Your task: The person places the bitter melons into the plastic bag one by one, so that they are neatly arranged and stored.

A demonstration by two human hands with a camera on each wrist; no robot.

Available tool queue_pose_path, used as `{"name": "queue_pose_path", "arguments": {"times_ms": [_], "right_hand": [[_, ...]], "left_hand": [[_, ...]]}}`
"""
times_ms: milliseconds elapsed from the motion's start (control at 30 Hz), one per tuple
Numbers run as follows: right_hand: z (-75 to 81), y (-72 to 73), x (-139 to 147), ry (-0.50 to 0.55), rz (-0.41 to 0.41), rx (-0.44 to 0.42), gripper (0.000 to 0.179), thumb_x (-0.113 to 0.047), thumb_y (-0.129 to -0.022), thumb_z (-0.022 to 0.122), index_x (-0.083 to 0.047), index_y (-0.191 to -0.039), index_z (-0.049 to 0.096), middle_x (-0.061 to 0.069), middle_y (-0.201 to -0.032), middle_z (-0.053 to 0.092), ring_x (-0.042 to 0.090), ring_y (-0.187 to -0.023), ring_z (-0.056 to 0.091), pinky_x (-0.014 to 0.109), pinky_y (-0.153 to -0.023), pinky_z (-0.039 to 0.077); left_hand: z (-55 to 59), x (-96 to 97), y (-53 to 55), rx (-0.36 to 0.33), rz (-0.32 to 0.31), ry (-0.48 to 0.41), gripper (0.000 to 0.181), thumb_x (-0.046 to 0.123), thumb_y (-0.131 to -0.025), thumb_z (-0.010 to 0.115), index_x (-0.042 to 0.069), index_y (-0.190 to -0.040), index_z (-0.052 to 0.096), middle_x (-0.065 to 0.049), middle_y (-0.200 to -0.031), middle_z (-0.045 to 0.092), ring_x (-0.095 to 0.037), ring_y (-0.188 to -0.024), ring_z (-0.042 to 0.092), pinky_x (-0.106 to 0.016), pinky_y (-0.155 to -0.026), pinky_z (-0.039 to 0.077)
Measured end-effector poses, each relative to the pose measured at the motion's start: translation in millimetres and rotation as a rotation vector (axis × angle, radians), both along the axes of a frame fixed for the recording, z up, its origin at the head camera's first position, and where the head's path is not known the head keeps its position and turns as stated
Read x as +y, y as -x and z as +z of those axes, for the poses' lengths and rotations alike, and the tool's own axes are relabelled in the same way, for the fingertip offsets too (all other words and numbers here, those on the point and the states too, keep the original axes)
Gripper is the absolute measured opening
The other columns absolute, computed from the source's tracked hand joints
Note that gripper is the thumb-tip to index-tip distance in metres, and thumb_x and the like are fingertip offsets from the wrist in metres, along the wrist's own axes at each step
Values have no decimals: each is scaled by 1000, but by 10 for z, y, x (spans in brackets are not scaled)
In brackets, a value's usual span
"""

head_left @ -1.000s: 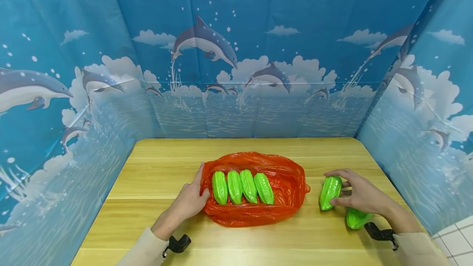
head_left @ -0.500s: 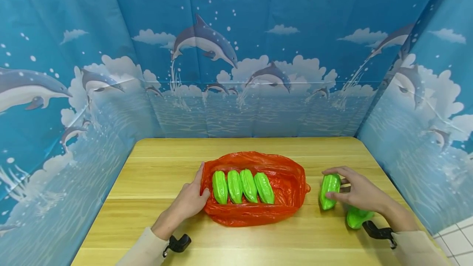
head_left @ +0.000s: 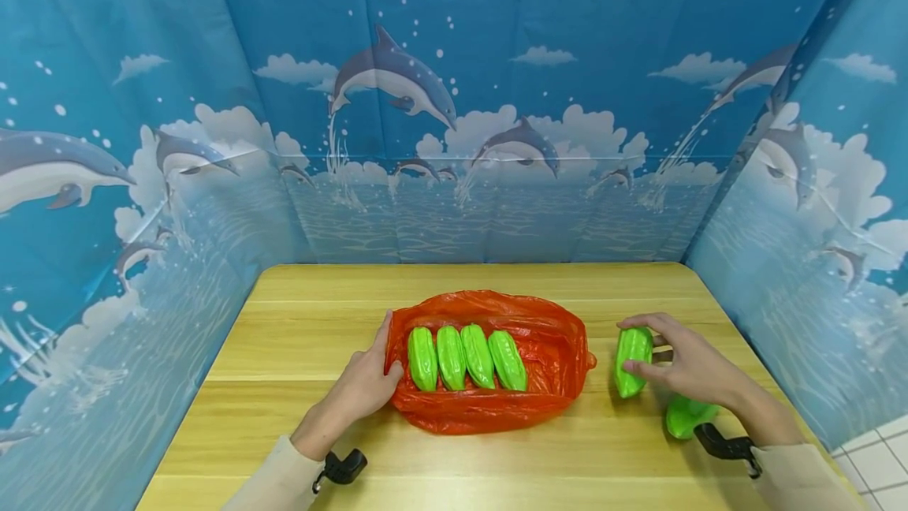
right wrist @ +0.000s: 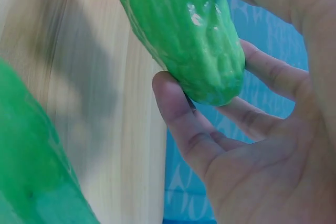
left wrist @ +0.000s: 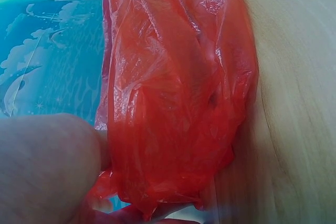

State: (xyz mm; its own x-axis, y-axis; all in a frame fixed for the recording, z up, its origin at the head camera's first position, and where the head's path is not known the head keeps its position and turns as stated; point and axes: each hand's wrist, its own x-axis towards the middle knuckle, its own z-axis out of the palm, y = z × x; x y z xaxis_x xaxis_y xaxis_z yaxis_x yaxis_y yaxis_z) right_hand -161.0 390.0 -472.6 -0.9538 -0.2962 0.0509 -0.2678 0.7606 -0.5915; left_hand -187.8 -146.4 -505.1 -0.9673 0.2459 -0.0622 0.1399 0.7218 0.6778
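Observation:
A red plastic bag (head_left: 489, 414) lies spread with its mouth up on the table, and several glossy green bitter melons (head_left: 422, 359) sit in a row in its left part. My left hand (head_left: 363, 385) grips the bag's left end, index finger along the edge. The left wrist view shows the bag's crumpled side (left wrist: 178, 103) filling the middle, fingers partly hidden behind it. My right hand (head_left: 688, 365) holds another bitter melon (head_left: 634, 361) right of the bag, between thumb and fingertips. In the right wrist view this melon (right wrist: 184, 35) looks ridged and bumpy.
One more green melon (head_left: 686, 416) lies on the wooden table (head_left: 454, 479) beneath my right wrist, partly hidden. A dolphin-print curtain (head_left: 454, 211) closes off the back and both sides. The bag's knotted tip (head_left: 591, 360) points right.
The right hand has shifted slightly away from me with the melon, which has risen a little in view. My left hand and the bag stay as they were.

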Motion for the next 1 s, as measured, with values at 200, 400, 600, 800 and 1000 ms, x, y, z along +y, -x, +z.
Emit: {"name": "queue_pose_path", "arguments": {"times_ms": [200, 400, 600, 800, 1000], "right_hand": [[54, -23, -37, -6, 2, 42, 62, -31, -105, 90, -17, -160, 64, 23, -164, 60, 49, -131, 73, 36, -91, 68], [117, -49, -87, -10, -1, 83, 61, -30, -105, 90, -19, -159, 65, 21, -162, 62, 48, -132, 71, 37, -91, 68], [143, -63, -112, 5, 2, 91, 61, -28, -105, 89, -21, -160, 63, 20, -161, 61, 48, -131, 72, 37, -88, 68], [168, -67, -160, 16, 6, 97, 62, -27, -106, 88, -20, -162, 63, 22, -165, 59, 49, -132, 72, 38, -88, 69], [187, -68, -209, 34, 15, 92, 62, -25, -107, 87, -18, -163, 61, 24, -166, 56, 49, -129, 73, 45, -87, 71]], "left_hand": [[4, 4, 1, 2, -4, -3, 95, 13, -113, 63, 13, -190, 6, -3, -63, 59, -17, -49, 53, -30, -50, 45], [-2, 6, -5, 5, -6, -2, 95, 13, -113, 63, 13, -190, 6, -3, -64, 60, -17, -48, 54, -31, -50, 46], [-2, 6, -8, 7, -6, -6, 95, 13, -113, 62, 13, -190, 6, -4, -65, 61, -17, -48, 53, -31, -50, 45], [-9, 4, -10, 2, -6, -10, 95, 13, -114, 63, 13, -190, 6, -4, -66, 61, -17, -48, 54, -31, -50, 46], [-16, 0, -5, 4, -6, -15, 95, 13, -114, 63, 13, -190, 6, -4, -65, 62, -17, -48, 54, -31, -49, 46]]}}
